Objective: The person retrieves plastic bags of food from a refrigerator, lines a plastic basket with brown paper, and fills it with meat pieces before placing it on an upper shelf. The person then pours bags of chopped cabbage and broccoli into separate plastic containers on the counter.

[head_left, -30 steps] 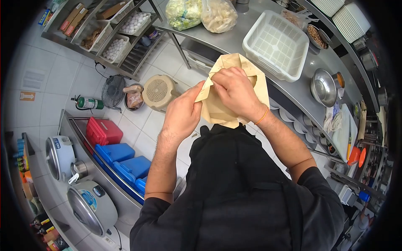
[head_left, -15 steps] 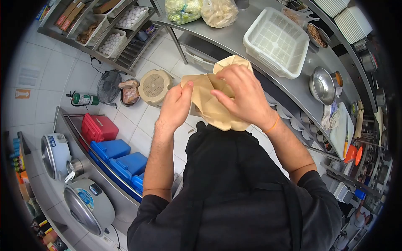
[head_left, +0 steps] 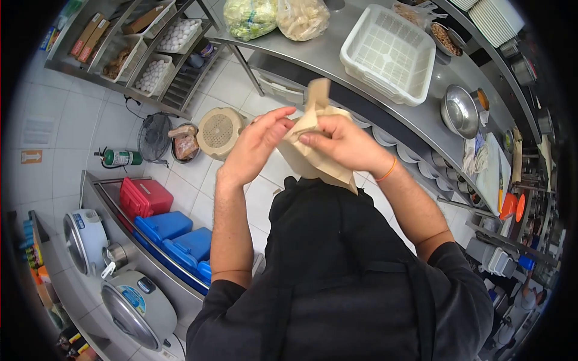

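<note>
A crumpled brown paper piece, bag-like in shape, hangs in front of my chest, its top folded and bunched. My right hand pinches the bunched top between thumb and fingers. At its left side is my left hand, fingers bent near the paper's upper left corner; whether they grip it is hard to tell. The inside of the paper is hidden.
A steel counter ahead holds a white plastic basket, bagged vegetables and a steel bowl. To the left are blue bins, a red bin and rice cookers. Another person is at far right.
The paper's wide opening has folded into a narrow, bunched top. My right hand's spread fingers have closed on it, and my left hand has shifted its hold, with fingers now pointing toward the paper.
</note>
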The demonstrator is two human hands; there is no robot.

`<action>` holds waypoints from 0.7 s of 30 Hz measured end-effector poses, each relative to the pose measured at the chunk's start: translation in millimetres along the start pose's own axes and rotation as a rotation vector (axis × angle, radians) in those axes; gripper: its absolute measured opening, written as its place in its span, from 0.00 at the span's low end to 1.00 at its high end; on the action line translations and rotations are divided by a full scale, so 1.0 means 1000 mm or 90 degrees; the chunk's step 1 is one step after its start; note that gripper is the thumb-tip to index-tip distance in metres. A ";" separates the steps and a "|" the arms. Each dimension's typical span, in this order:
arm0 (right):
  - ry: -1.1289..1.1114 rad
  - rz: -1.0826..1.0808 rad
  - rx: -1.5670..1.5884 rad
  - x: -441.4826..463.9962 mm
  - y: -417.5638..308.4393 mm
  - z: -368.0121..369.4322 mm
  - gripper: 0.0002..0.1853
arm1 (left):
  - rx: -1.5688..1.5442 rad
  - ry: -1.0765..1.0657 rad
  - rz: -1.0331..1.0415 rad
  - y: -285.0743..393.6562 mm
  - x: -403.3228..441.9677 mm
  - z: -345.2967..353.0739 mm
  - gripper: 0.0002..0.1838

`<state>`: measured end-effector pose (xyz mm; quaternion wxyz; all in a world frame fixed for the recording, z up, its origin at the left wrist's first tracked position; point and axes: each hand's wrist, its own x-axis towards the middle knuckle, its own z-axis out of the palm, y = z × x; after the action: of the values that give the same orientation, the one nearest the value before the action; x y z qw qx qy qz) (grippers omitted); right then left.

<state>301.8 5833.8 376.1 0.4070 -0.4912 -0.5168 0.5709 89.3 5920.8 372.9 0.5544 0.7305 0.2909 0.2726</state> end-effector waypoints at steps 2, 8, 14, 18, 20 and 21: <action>-0.030 -0.041 0.036 0.004 -0.011 -0.019 0.15 | 0.127 -0.026 0.075 -0.003 0.005 -0.001 0.22; 0.051 -0.145 -0.117 0.019 -0.043 -0.043 0.16 | 0.119 -0.012 0.197 -0.025 0.038 0.007 0.19; -0.084 -0.173 0.296 0.013 -0.072 -0.084 0.15 | -0.165 -0.002 0.034 -0.011 0.042 -0.034 0.19; -0.121 -0.263 0.160 0.009 -0.073 -0.075 0.14 | -0.338 -0.046 0.104 -0.026 0.045 -0.082 0.21; -0.141 -0.346 -0.059 0.011 -0.071 -0.060 0.18 | -0.430 -0.063 0.067 -0.023 0.042 -0.098 0.22; -0.176 -0.335 -0.111 0.006 -0.078 -0.054 0.23 | -0.393 -0.042 0.098 -0.026 0.045 -0.096 0.22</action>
<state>350.1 5860.2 453.6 0.4231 -0.2910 -0.7238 0.4609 47.8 6021.7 373.6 0.7366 0.5565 0.1199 0.3652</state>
